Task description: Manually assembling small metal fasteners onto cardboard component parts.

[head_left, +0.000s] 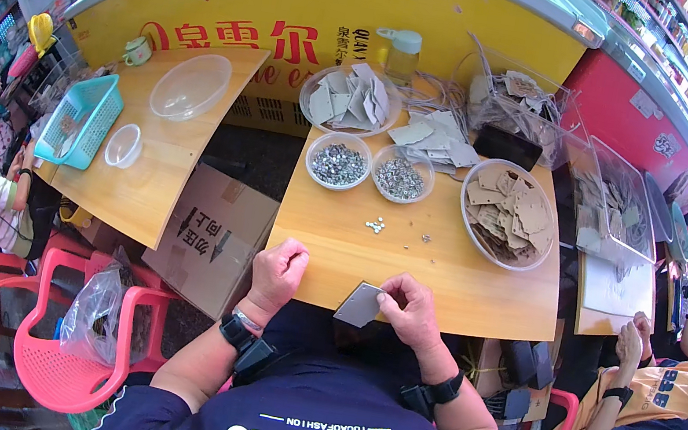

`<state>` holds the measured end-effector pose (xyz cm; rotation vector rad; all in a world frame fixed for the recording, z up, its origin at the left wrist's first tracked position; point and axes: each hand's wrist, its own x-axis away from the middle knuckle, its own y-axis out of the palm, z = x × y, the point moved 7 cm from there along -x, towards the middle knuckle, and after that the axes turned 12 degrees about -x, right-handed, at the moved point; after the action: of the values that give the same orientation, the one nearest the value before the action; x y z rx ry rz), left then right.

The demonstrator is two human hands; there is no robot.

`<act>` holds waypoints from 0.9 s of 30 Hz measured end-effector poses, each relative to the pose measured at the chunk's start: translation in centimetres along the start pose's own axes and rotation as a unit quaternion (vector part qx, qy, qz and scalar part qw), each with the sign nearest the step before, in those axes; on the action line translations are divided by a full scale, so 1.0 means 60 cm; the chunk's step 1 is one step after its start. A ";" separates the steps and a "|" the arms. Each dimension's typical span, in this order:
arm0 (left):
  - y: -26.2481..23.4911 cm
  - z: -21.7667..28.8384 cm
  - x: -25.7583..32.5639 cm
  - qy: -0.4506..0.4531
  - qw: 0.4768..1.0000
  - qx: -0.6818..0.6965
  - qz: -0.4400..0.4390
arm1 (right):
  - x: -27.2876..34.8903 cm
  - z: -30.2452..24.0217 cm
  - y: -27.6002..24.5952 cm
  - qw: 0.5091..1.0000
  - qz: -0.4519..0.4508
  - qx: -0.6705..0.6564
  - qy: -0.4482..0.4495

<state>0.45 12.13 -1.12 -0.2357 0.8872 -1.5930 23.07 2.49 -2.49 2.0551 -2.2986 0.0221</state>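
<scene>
My right hand (pixel 411 311) pinches the upper right edge of a thin grey rectangular plate (pixel 359 304), held tilted at the table's front edge. To its left, my left hand (pixel 277 276) is closed at the near left corner of the table; whatever its fingers hold, if anything, is hidden. Several small white and silvery pieces (pixel 375 225) lie loose on the wooden table (pixel 337 259) in front of my hands. Beyond them are one bowl of small metal parts (pixel 338 162) and a second bowl of small metal parts (pixel 401 176).
A bowl of tan plates (pixel 507 214) stands on the right. Farther back are a bowl of grey plates (pixel 350 98), a loose grey pile (pixel 437 138), a lidded jug (pixel 403 57) and a clear bin (pixel 520 108). Left are a second table (pixel 165 162) and a pink chair (pixel 63 369). Other people sit either side.
</scene>
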 end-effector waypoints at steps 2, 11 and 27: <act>-0.001 0.002 0.006 0.002 1.000 -0.001 0.001 | 0.006 0.003 0.002 1.000 0.002 -0.015 0.001; 0.009 -0.015 -0.003 -0.008 1.000 -0.014 -0.018 | -0.010 0.006 -0.008 0.999 0.025 0.031 -0.002; 0.068 0.111 0.074 -0.144 0.809 0.454 -0.343 | -0.003 -0.107 0.051 0.994 -0.055 0.077 -0.061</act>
<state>6.48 5.50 -0.67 -0.0986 -0.3224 -2.3894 20.29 3.34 4.00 2.3163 -2.3150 0.0725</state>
